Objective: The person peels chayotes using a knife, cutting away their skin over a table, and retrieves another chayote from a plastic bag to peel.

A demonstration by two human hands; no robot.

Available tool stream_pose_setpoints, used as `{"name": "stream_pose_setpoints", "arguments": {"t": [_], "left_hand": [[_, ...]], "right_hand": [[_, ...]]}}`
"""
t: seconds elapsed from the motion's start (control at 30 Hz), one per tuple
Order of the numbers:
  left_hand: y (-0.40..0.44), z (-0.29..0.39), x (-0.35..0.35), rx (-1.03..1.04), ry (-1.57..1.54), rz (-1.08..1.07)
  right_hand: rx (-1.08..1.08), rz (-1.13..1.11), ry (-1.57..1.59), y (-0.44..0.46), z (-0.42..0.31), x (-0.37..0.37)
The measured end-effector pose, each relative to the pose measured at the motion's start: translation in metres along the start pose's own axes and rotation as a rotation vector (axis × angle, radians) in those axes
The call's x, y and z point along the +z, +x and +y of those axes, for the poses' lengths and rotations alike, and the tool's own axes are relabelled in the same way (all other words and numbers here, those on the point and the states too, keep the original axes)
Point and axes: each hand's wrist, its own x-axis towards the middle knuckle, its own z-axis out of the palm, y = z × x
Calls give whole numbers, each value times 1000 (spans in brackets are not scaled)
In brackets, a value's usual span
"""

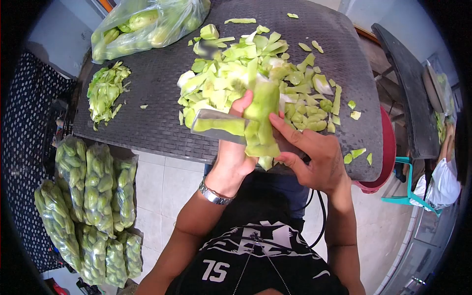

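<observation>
My left hand point(235, 153), with a metal-band watch on the wrist, is closed round a peeled pale green vegetable point(263, 101) that looks like chayote. A wide-bladed knife point(204, 132) lies across the vegetable, its blade pointing left, with a long green slice point(221, 126) on it. Cut strips point(260, 145) hang at the near end. My right hand point(312, 155) is at the vegetable's right side, fingertips touching it and curled round the knife's mostly hidden handle. Behind both hands spreads a heap of pale green pieces point(221, 81) on the dark woven-pattern table point(157, 113).
A clear plastic bag of green vegetables point(147, 29) stands at the back left, beside a small pile of peelings point(105, 91). Several filled bags point(98, 187) sit at lower left. At right are a red tub point(386, 162), a teal stool point(405, 184) and another person point(440, 182).
</observation>
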Motion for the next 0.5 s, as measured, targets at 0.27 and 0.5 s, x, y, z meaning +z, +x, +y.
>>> {"name": "stream_pose_setpoints", "arguments": {"t": [0.27, 0.5], "left_hand": [[-6, -5, -7, 72, 58, 75], [5, -2, 8, 87, 32, 77]], "right_hand": [[-8, 274, 160, 0, 23, 15], [-98, 365, 257, 7, 13, 20]]}}
